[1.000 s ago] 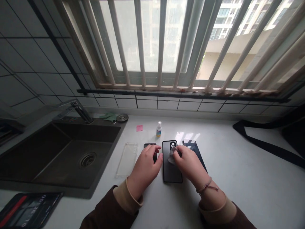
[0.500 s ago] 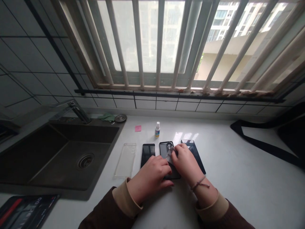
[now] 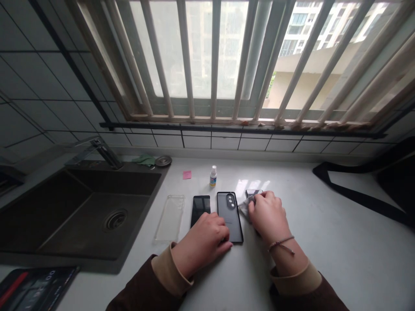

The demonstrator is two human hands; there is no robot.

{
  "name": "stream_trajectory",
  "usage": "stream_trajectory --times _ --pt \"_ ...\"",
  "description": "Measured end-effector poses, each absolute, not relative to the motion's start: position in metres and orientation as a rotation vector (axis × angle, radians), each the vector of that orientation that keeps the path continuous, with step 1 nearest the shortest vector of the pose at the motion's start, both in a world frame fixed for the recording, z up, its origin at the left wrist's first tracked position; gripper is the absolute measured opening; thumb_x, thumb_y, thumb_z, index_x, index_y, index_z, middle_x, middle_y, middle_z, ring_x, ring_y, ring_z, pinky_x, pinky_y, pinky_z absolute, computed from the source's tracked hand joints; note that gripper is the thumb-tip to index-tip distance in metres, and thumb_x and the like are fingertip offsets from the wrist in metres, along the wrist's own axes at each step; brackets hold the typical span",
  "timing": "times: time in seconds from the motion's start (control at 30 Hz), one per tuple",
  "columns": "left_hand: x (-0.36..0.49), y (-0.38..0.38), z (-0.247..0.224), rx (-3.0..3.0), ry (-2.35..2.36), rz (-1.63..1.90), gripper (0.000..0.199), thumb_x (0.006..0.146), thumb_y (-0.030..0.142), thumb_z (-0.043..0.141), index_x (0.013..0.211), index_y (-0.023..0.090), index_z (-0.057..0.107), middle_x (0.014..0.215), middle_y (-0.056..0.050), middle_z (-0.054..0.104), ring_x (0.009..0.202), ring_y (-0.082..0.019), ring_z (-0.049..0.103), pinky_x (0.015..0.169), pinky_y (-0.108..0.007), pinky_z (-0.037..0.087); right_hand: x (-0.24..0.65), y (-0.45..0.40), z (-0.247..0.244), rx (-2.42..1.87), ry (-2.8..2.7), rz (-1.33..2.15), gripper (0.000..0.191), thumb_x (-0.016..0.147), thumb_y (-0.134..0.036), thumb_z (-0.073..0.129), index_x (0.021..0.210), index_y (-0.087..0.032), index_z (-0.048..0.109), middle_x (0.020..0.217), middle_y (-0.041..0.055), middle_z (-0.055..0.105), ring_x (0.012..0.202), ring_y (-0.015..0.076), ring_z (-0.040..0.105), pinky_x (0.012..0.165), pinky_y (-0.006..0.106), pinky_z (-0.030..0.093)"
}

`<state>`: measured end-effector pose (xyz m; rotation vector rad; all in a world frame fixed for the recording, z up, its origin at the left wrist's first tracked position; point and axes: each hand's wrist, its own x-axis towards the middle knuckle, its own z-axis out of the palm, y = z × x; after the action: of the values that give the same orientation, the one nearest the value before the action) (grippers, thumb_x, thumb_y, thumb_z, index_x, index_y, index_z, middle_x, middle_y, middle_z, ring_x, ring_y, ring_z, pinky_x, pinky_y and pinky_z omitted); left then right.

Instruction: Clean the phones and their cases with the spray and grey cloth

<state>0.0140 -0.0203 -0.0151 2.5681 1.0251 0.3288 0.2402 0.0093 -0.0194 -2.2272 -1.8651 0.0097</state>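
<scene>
A black phone case point(image 3: 231, 222) with a camera cutout piece lies flat in the middle of the counter. My left hand point(image 3: 205, 237) rests at its lower left edge, fingers curled; what they hold, if anything, is hidden. Partly under that hand is a dark phone point(image 3: 200, 206). My right hand point(image 3: 267, 215) pinches a grey cloth point(image 3: 245, 209) over a second dark phone point(image 3: 253, 192), of which mainly the top end shows. A clear case point(image 3: 170, 218) lies at the left. Behind them stand a small spray bottle point(image 3: 213, 177) and a pink note point(image 3: 187, 174).
The dark sink point(image 3: 136, 216) with its faucet point(image 3: 106, 152) is at the left. A green cloth point(image 3: 144, 160) and a round metal drain cover point(image 3: 163, 161) lie behind it. A black strap point(image 3: 363, 198) crosses the right side. A dark printed item point(image 3: 39, 285) sits at lower left.
My right hand has moved right with the grey cloth, off the black case and onto the phone at the right. My left hand has barely moved.
</scene>
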Motion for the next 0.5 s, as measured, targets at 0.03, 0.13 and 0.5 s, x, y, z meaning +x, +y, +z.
stream_trajectory --times 0.03,0.13,0.5 --pt "0.014 -0.02 -0.016 2.565 1.029 0.331 0.016 0.091 0.033 0.08 0.086 0.022 0.071 0.094 -0.002 0.068 0.094 -0.022 0.06 0.08 -0.037 0.034 0.243 0.01 -0.018 -2.271 -1.846 0.041 0.024 0.099 -0.027 0.056 0.099 -0.016 0.078 0.122 0.0247 0.063 0.107 0.0405 0.063 0.081 0.047 0.05" --pt "0.014 -0.02 -0.016 2.558 1.033 0.331 0.015 0.092 0.033 0.079 0.086 0.022 0.071 0.094 -0.002 0.068 0.094 -0.022 0.06 0.08 -0.037 0.034 0.247 0.011 -0.014 -2.353 -1.816 0.173 0.03 0.101 -0.032 0.053 0.109 -0.019 0.079 0.122 0.0248 0.062 0.109 0.0427 0.063 0.081 0.05 0.051" --pt "0.014 -0.021 -0.018 2.564 1.05 0.334 0.014 0.093 0.032 0.077 0.086 0.022 0.07 0.094 -0.002 0.068 0.093 -0.022 0.059 0.081 -0.036 0.035 0.241 0.014 -0.01 -2.501 -1.748 0.319 0.035 0.106 -0.039 0.045 0.123 -0.029 0.073 0.117 0.018 0.059 0.113 0.0404 0.064 0.087 0.048 0.054"
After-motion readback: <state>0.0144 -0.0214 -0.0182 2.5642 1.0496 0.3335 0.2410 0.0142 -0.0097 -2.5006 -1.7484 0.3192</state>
